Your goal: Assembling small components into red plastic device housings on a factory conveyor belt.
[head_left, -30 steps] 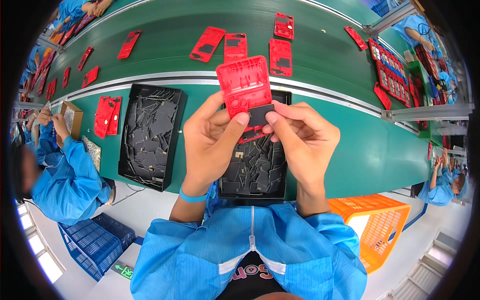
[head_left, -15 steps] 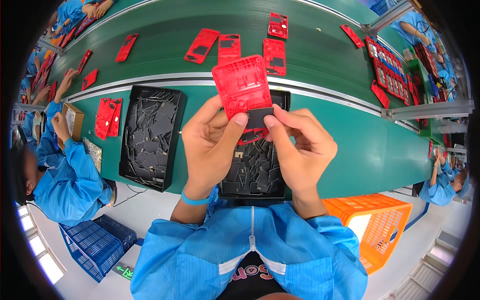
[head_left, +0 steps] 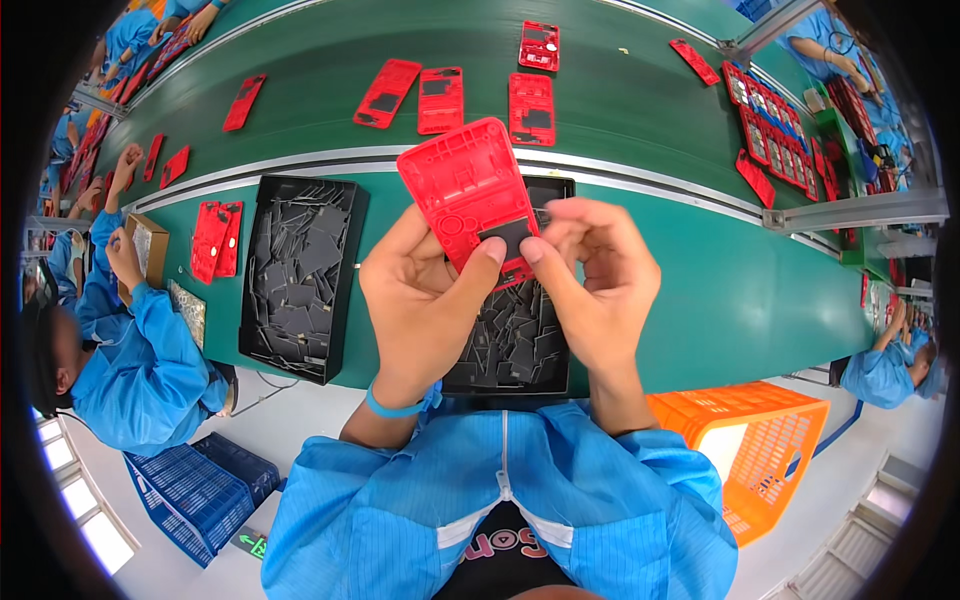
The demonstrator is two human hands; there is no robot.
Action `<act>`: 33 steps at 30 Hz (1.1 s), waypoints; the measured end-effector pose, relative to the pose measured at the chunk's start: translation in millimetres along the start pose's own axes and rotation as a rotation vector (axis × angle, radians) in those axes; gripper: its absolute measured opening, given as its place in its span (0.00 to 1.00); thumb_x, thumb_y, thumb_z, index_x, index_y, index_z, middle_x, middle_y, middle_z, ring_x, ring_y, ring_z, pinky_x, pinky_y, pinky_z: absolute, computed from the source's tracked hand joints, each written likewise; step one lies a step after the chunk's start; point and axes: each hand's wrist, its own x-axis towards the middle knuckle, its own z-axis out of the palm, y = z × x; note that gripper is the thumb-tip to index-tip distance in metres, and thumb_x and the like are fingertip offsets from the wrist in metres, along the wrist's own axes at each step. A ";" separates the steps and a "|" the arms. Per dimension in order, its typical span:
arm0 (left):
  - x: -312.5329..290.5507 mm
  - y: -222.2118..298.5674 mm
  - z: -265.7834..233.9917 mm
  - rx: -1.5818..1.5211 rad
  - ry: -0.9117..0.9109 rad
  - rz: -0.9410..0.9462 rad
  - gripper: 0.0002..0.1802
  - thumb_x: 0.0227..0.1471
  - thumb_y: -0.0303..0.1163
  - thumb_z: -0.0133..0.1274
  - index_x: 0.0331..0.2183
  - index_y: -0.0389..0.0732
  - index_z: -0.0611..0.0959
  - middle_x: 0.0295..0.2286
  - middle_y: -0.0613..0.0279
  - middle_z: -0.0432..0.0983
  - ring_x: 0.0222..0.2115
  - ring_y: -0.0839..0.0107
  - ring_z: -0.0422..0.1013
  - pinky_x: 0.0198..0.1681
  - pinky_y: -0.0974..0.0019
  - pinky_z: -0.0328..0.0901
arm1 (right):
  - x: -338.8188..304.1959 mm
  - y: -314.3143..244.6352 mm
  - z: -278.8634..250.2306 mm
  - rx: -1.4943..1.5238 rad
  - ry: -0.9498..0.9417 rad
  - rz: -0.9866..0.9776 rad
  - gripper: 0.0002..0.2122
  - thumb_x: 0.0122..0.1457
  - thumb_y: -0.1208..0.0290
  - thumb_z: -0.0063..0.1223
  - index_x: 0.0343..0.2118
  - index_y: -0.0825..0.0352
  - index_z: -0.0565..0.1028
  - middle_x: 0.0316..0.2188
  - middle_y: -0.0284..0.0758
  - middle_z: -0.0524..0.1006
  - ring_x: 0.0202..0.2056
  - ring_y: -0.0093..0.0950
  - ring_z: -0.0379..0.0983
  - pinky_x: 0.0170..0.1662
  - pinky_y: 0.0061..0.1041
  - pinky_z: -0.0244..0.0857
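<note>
Tilted above the table is a red plastic housing (head_left: 470, 180), its ribbed inner side showing. My left hand (head_left: 425, 290) is closed round its lower left, with the thumb on the face. A flat black pad (head_left: 508, 236) lies in the lower part of the housing. At the pad's right end rests the thumb of my right hand (head_left: 600, 275); the other fingers are bent, raised and apart from the thumb. Beneath both hands stands a black tray (head_left: 560, 385) holding many loose black pads, partly hidden by my hands and the housing.
Another black tray (head_left: 348, 300) of pads stands left, beside two red housings (head_left: 215, 240). More red housings (head_left: 441, 100) lie on the green conveyor belt (head_left: 320, 110) behind a metal rail. An orange crate (head_left: 770, 450) is at lower right. A co-worker (head_left: 140, 360) sits left.
The black pad has gone from between both hands' fingers down into the housing. My right index finger has lifted off it. Housings on the belt have shifted slightly left.
</note>
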 end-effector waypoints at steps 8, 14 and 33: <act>5.9 -3.5 1.4 -0.043 -0.091 -0.083 0.23 0.54 0.11 0.55 0.53 0.25 0.74 0.44 0.50 0.81 0.46 0.69 0.77 0.52 0.65 0.71 | 5.1 11.9 -14.5 0.192 -0.176 0.049 0.07 0.58 0.84 0.60 0.26 0.70 0.73 0.22 0.25 0.67 0.21 0.10 0.57 0.23 0.17 0.46; 17.7 -20.0 -2.2 -0.028 -0.209 -0.073 0.23 0.54 0.10 0.54 0.53 0.26 0.75 0.53 0.51 0.72 0.53 0.67 0.72 0.53 0.65 0.70 | 19.7 20.4 -17.3 -0.009 -0.206 -0.074 0.13 0.56 0.82 0.59 0.19 0.68 0.67 0.15 0.24 0.59 0.18 0.13 0.52 0.21 0.22 0.43; 46.7 4.8 -26.7 0.097 0.020 -0.246 0.19 0.63 0.25 0.50 0.54 0.29 0.76 0.52 0.46 0.73 0.51 0.57 0.75 0.41 0.59 0.80 | 341.8 225.1 -241.4 -1.621 0.287 -0.365 0.26 0.62 0.54 0.54 0.59 0.65 0.72 0.54 0.57 0.72 0.56 0.54 0.69 0.58 0.46 0.66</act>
